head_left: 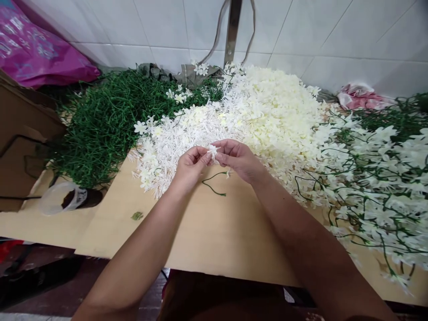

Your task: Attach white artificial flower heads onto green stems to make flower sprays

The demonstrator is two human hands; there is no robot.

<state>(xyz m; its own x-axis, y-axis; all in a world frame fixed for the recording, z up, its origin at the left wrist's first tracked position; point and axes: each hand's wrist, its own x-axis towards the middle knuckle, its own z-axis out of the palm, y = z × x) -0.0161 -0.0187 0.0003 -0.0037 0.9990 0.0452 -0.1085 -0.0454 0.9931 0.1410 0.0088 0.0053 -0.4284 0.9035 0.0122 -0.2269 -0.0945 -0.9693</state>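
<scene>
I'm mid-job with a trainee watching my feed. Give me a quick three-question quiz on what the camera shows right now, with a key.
1. Multiple choice: what do the left hand and right hand pinch between them?
A) a plastic cup
B) a white blossom
C) a pink cloth

2. True or false: the magenta bag lies to the left of the pale blossom heap.

3. Short answer: what colour is the loose stem on the tan work surface, just below the blossom in the view?

Key: 1. B; 2. true; 3. green.
</scene>
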